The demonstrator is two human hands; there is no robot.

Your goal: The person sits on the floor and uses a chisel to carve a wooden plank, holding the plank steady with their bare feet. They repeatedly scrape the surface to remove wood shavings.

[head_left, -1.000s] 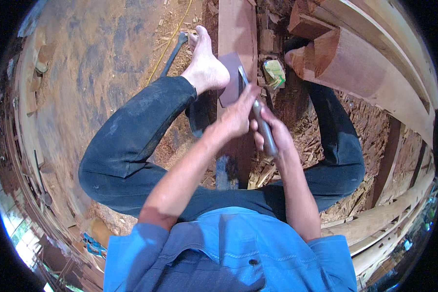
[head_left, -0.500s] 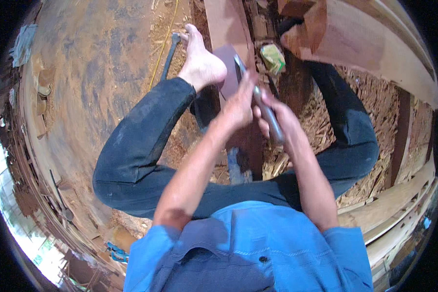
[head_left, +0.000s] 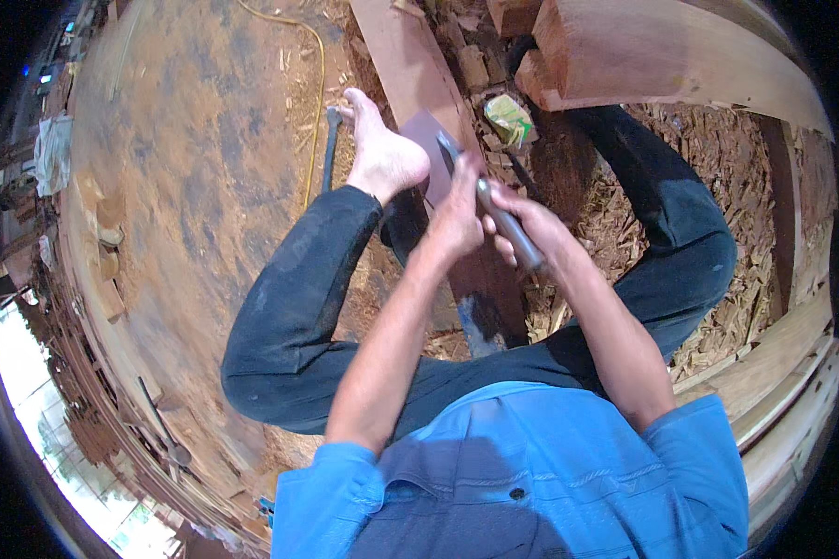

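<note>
A chisel [head_left: 510, 230] slants over a wooden beam, held in both hands. My right hand [head_left: 538, 224] is closed round its handle. My left hand [head_left: 458, 216] grips it farther forward, with the fingers wrapped along the blade. The metal tip [head_left: 447, 145] points up and to the left, over a purplish-brown sheet that looks like sandpaper [head_left: 420, 131]. That sheet lies on the reddish beam [head_left: 396, 54] between my legs. Whether the blade touches the sheet I cannot tell. My bare left foot [head_left: 382, 154] rests beside the sheet.
A yellow-green packet [head_left: 509, 119] sits right of the beam. Left of my foot lie a long dark metal tool [head_left: 331, 149] and a yellow cord [head_left: 323, 65]. Thick timbers [head_left: 662, 58] stand at upper right. Wood chips [head_left: 708, 177] cover the ground there.
The whole view has shifted a little, so the foot, beam and packet sit lower. Both hands keep their grip on the chisel, and its tip stays over the sheet.
</note>
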